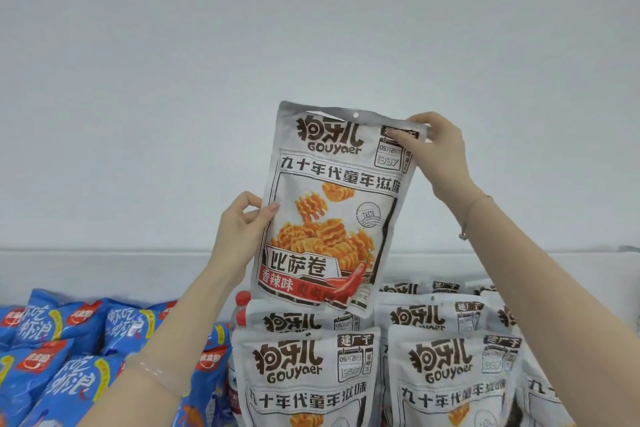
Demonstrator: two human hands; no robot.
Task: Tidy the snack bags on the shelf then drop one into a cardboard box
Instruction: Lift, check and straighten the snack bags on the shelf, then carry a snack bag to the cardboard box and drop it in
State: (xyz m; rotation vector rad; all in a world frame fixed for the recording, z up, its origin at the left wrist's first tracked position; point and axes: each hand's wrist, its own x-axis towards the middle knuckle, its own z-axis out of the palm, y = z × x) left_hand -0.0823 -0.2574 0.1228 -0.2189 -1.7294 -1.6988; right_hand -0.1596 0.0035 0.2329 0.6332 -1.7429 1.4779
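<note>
I hold one grey snack bag (pixel 332 204) with black lettering and a picture of orange crisps up in front of the white wall, above the shelf. My left hand (pixel 242 225) pinches its left edge at mid height. My right hand (pixel 436 152) grips its top right corner. Below it stand several more grey snack bags (pixel 304 371) of the same kind in upright rows. No cardboard box is in view.
Blue snack bags (pixel 69 340) lie piled at the lower left. Red bottle caps (pixel 242 302) show between the blue and grey bags. A white ledge (pixel 104 253) runs along the wall behind the shelf.
</note>
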